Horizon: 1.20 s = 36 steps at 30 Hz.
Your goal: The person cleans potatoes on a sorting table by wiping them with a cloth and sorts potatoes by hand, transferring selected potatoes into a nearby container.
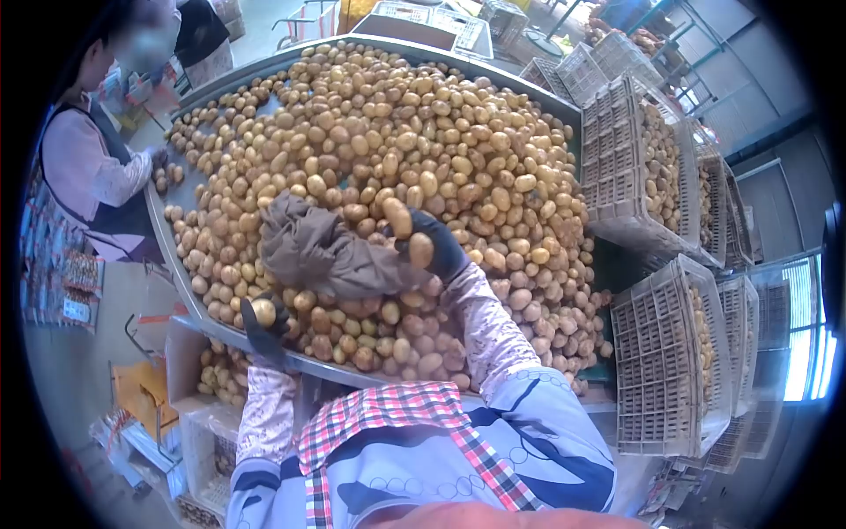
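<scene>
Many potatoes (423,132) lie heaped across a large metal sorting table (164,234). My right hand (445,251), in a dark glove, reaches over the middle of the heap and grips potatoes (420,249), with two showing at its fingers. A crumpled grey-brown cloth (308,245) rests on the heap to the left of this hand, its end close to the wrist. Near the table's front edge, my left hand (264,335), gloved in dark fabric too, has its fingers around one potato (263,310). The palm side of the right hand is partly hidden.
Plastic crates of potatoes (665,353) stand along the right side, some stacked. Below the front edge at left is another crate (207,441). A person (97,176) stands at the table's left end, one hand by the potatoes. More crates (502,22) are behind.
</scene>
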Available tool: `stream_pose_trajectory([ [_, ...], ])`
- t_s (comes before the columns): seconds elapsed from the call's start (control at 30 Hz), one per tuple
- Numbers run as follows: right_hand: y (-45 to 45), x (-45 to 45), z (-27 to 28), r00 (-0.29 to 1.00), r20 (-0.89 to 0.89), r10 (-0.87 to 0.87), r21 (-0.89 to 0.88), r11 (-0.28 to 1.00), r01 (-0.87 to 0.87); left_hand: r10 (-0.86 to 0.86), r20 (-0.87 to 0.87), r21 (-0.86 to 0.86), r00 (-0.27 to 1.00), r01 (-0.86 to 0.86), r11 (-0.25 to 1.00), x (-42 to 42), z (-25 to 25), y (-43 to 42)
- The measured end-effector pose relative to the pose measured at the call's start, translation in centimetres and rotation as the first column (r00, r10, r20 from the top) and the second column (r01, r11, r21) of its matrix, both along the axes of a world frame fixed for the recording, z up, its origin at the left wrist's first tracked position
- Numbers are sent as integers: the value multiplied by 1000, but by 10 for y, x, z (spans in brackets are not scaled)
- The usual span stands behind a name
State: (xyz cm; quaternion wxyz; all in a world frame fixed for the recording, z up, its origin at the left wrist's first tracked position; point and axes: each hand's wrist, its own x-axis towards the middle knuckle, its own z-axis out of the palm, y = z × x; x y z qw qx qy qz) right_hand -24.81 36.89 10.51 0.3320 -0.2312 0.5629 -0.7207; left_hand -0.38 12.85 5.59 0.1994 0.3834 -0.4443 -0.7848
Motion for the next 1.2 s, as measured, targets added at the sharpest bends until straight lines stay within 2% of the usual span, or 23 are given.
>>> stream_pose_trajectory([
  [0.03, 6, 8, 5, 996, 79, -43, 26, 999, 41, -20, -62, 115, 998, 27, 993, -7, 2, 6],
  [0.07, 7, 18, 17, 894, -443, -60, 52, 994, 92, -27, -129, 226, 991, 56, 972, -13, 2, 10],
  [0.17, 10, 35, 14, 996, -38, -79, -9, 997, 79, 24, -333, 513, 943, 160, 843, -19, -3, 21],
  [0.2, 6, 43, 15, 969, 238, -65, -70, 994, 84, -222, -357, -17, 907, 231, 973, -19, -11, 27],
  [0.27, -2, 56, 17, 897, 442, -7, -153, 985, 83, -497, -114, -664, 860, 306, 682, -18, -1, 37],
  [0.3, -7, 64, 17, 904, 427, 28, -209, 975, 68, -532, 14, -762, 847, 354, 542, -19, 15, 43],
  [0.5, -33, 95, 42, 968, -235, 91, 102, 992, -68, -520, -176, -682, 836, 277, 677, -6, 54, 62],
  [0.57, -38, 102, 43, 998, -31, 52, 33, 998, -51, -529, 0, -839, 849, 288, 462, 0, 61, 54],
  [0.6, -38, 103, 44, 999, 17, 36, 42, 998, -37, -515, -196, -455, 834, 388, 802, 1, 56, 55],
  [0.7, -38, 100, 35, 997, -70, 37, -10, 999, -37, -525, -231, -710, 819, 227, 667, 16, 52, 55],
  [0.73, -37, 102, 35, 1000, -28, 12, 3, 1000, -12, -364, -432, -100, 825, 358, 928, 23, 49, 53],
  [0.77, -34, 104, 34, 1000, 15, -10, 22, 1000, 10, -98, -507, 543, 856, 405, 735, 32, 41, 51],
  [0.83, -28, 105, 25, 997, -78, -16, 90, 996, 23, -79, -480, 470, 874, 331, 818, 56, 31, 51],
  [0.87, -26, 105, 24, 995, 98, -18, 85, 996, 10, -46, -457, 394, 888, 248, 885, 67, 30, 50],
  [0.9, -22, 100, 15, 998, 62, -5, 122, 992, -3, -18, -435, 311, 900, 169, 935, 78, 28, 49],
  [0.93, -18, 94, 4, 987, -156, 34, 174, 985, -7, -192, -216, -365, 957, 103, 925, 91, 28, 45],
  [0.97, -14, 90, -8, 927, -368, 72, 221, 975, 12, 39, 106, -850, 994, 70, 523, 104, 28, 41],
  [1.03, -8, 85, -30, 753, -653, 84, 162, 986, 31, 251, -69, -483, 966, -253, 838, 117, 9, 9],
  [1.07, -6, 86, -32, 595, -800, 82, 159, 984, 78, 420, -149, -248, 895, -445, 860, 123, -1, -8],
  [1.1, -3, 86, -33, 417, -907, 63, 130, 982, 135, 603, -107, -329, 791, -600, 729, 129, -19, -26],
  [1.13, -7, 90, -42, 546, -837, 25, 112, 986, 127, 648, 52, -813, 760, -344, 469, 131, -28, -37],
  [1.17, -13, 93, -40, 483, -875, 24, 108, 983, 146, 490, 85, -882, 867, -164, 442, 142, -59, -59],
  [1.2, -21, 97, -31, 460, -887, 33, 115, 982, 151, 317, 60, -753, 946, -166, 637, 124, -37, -47],
])
